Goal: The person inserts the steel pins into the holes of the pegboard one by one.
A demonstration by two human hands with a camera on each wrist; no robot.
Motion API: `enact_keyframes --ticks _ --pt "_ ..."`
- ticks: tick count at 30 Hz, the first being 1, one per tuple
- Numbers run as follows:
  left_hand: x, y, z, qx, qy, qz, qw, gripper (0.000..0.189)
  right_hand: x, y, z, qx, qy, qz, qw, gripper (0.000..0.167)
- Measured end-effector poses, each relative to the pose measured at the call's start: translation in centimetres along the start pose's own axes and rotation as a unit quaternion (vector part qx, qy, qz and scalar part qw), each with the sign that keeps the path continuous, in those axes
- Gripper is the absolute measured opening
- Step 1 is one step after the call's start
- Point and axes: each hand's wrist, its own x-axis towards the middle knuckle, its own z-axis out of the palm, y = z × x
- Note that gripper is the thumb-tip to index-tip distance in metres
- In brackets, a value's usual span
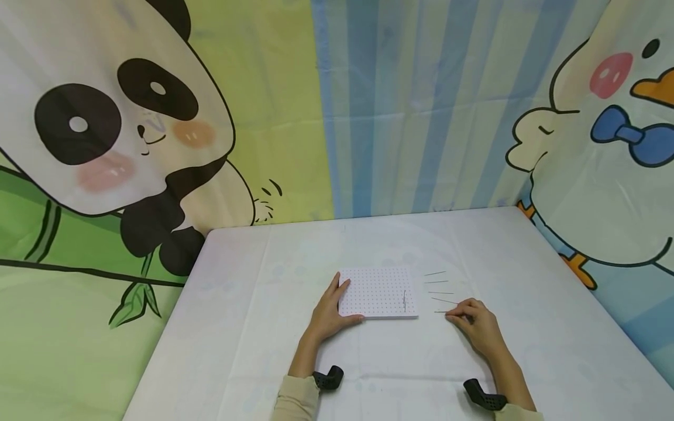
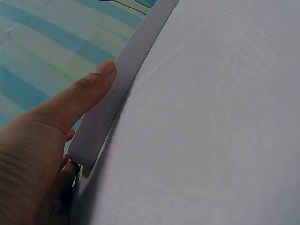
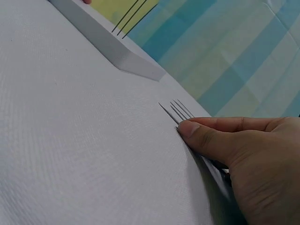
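Observation:
A white board with a grid of small holes [image 1: 374, 292] lies flat on the table. My left hand [image 1: 326, 316] holds it at its near left corner, thumb [image 2: 93, 89] along the front side and fingers at the left edge. Three thin dark needles [image 3: 133, 18] stand upright near the board's right end. To the right of the board, my right hand [image 1: 478, 327] pinches one needle [image 1: 439, 311] between thumb and forefinger, low at the tabletop. Several more needles [image 1: 441, 292] lie in a column just beyond that hand.
White cloth covers the table [image 1: 263, 351]. Behind it hangs a printed curtain [image 1: 400, 105] with a panda on the left and a duck on the right. A black wrist camera mount [image 1: 329, 379] sits on each forearm.

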Motion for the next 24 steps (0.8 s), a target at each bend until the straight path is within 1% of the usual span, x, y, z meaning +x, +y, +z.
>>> enact_keyframes --ticks 4,7,10,15,17,24 --pt "0.0 0.1 -0.1 -0.003 0.002 -0.001 1.0 0.098 0.0 -0.1 0.1 -0.018 -0.002 -0.002 0.9998 0.014" --pt "0.0 0.2 -0.2 -0.005 0.001 -0.001 1.0 0.097 0.1 -0.4 0.0 -0.02 0.006 -0.003 0.9998 0.013" --pt "0.0 0.3 -0.2 -0.004 -0.003 -0.001 1.0 0.097 0.2 -0.7 -0.1 -0.014 0.025 -0.005 0.9996 0.013" --pt "-0.1 0.2 -0.2 -0.004 -0.002 0.001 1.0 0.098 0.5 -1.1 0.2 0.015 0.052 -0.018 0.9984 0.012" --pt "-0.1 0.2 -0.2 -0.004 -0.001 0.002 1.0 0.098 0.7 -1.4 0.3 0.035 0.055 -0.012 0.9978 0.01" --pt "-0.1 0.3 -0.2 -0.005 -0.001 0.001 1.0 0.098 1.5 -2.2 1.1 0.071 0.074 0.044 0.9938 0.006"
